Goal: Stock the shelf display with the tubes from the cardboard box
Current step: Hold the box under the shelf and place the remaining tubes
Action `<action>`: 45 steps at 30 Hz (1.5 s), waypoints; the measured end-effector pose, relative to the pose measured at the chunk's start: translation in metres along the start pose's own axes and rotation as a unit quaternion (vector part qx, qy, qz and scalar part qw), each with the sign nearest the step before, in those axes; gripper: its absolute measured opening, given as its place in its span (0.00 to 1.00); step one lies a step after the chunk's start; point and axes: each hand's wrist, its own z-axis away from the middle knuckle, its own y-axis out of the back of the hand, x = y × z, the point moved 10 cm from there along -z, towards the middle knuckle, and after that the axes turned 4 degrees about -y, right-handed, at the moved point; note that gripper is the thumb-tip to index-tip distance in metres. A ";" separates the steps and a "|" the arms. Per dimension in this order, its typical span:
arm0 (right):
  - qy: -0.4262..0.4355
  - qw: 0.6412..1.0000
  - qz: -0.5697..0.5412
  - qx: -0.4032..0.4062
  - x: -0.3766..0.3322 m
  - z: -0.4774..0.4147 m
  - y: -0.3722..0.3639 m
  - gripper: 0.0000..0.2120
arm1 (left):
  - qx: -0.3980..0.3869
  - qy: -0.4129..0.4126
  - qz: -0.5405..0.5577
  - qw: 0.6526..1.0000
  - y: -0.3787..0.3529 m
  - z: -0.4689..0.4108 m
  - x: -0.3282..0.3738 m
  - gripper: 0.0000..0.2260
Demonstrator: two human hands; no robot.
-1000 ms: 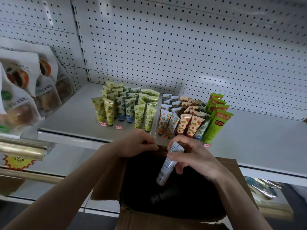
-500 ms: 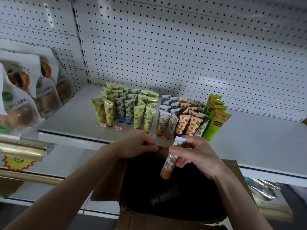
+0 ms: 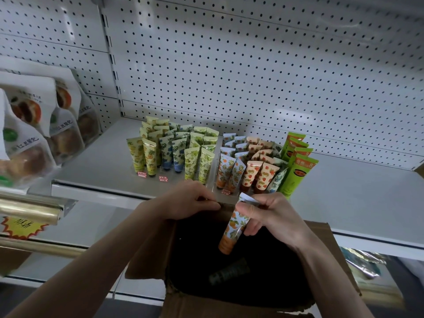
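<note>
Status: stocking looks well advanced but not finished. The left hand (image 3: 188,200) has its grip curled over the far rim of the cardboard box (image 3: 321,246) and steadies it below the shelf (image 3: 355,193) edge. On the shelf, the left block of tubes (image 3: 174,152), with yellow, blue and green prints, stands cap-down in rows. Just beside it stands the second block (image 3: 247,166), with orange-fruit and strawberry prints. At its right end is a file of taller green tubes (image 3: 298,164).

The right hand (image 3: 273,216) has its grip closed on one orange-print tube (image 3: 234,228). The thumb and fingers pinch its upper half, the crimped end is up and the orange cap is down. The tube hangs tilted over the open mouth of the box and is not yet placed. Its print matches the front row of the second block, so that row is the probable destination.

Remaining stock: one dark tube (image 3: 229,270) lies on the box floor. The interior is too dark to count any others.

Surface and room:
- Far left: bagged snacks (image 3: 27,138) stand on the neighbouring bay, above a brass rail (image 3: 29,210) and a yellow starburst sign (image 3: 20,227).
- Shelf: a pale grey metal deck. Small red price tags (image 3: 142,174) sit at the foot of the front rows.
- Back: a white pegboard panel (image 3: 252,65).
- Right of the green tubes, the deck offers space for more rows — enough, by the look of it, for the rest of the box.
</note>
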 end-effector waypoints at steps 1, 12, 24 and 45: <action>0.009 1.000 0.014 0.018 -0.001 0.000 0.003 0.06 | -0.001 0.001 0.000 1.000 0.000 0.000 0.000 0.12; 0.046 0.996 0.062 0.051 0.003 0.001 0.017 0.09 | -0.006 0.004 -0.009 1.000 0.000 0.001 0.000 0.13; 0.055 0.994 0.089 0.028 0.007 -0.003 0.018 0.10 | 0.012 -0.001 0.002 1.000 0.007 0.002 0.000 0.12; 0.050 0.983 0.170 0.050 0.014 -0.006 0.027 0.15 | 0.023 -0.009 0.001 1.000 0.011 0.005 0.004 0.10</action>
